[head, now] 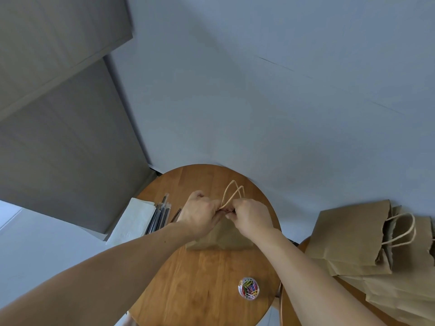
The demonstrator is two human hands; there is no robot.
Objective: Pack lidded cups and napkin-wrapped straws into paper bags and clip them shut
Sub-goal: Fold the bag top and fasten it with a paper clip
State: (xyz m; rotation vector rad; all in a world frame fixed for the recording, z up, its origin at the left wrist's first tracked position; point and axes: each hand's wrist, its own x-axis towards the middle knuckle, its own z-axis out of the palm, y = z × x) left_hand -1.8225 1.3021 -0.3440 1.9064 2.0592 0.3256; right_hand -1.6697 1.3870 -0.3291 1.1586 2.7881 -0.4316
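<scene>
A brown paper bag (223, 238) stands upright in the middle of the round wooden table (200, 290). Its two twisted paper handles (231, 192) stick up behind my hands. My left hand (200, 214) and my right hand (249, 217) meet at the bag's top edge, and the fingers of both pinch that edge together. The bag's mouth and whatever is inside are hidden by my hands. I cannot see whether a clip is between my fingers.
A clear tub of coloured paper clips (248, 288) sits near the table's front right. White napkins (136, 220) and several wrapped dark straws (160, 215) lie at the left. A stack of flat paper bags (367, 250) rests on a second table at the right.
</scene>
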